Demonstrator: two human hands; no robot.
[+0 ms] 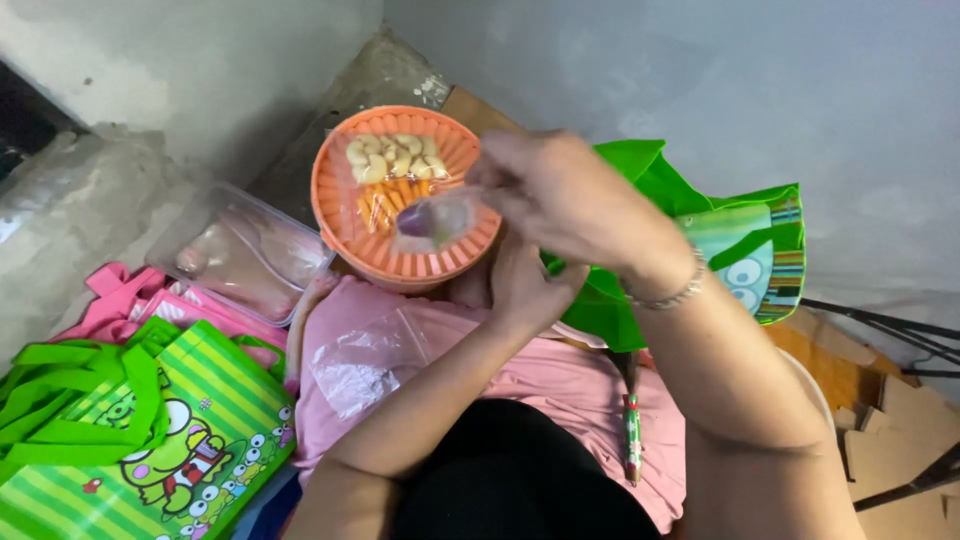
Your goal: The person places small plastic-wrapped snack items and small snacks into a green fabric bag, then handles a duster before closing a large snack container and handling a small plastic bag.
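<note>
Work in hand: the right hand pinches a small clear plastic bag with a purple sweet inside, held just above the round orange slotted plastic basket.
Done so far: the basket already holds pale yellow lozenge-shaped sweets and a wrapped bundle of orange sticks, lying side by side under clear film; I judge the tray partly filled.
Left to do: the near half of the basket shows bare orange slots, and the purple piece is not yet set down; how much more belongs there cannot be told.
Right fingers: drawn narrow, thumb and forefinger closed on the top edge of the small bag, which hangs below the fingertips and is blurred.
Left hand: cupped under the near rim of the basket, fingers curled up against its wall, bearing it; the fingertips are hidden behind the rim.
Bag relative to fingers: directly beneath the right fingertips, above and ahead of the left fingers, over the bare part of the basket.
Beside the fingers: a crumpled clear plastic bag lies on the pink cloth below the left wrist; a clear rectangular plastic box stands to the left of the basket; a green cartoon-frog tote bag lies further left and nearer; a second green tote bag lies behind the right wrist.
</note>
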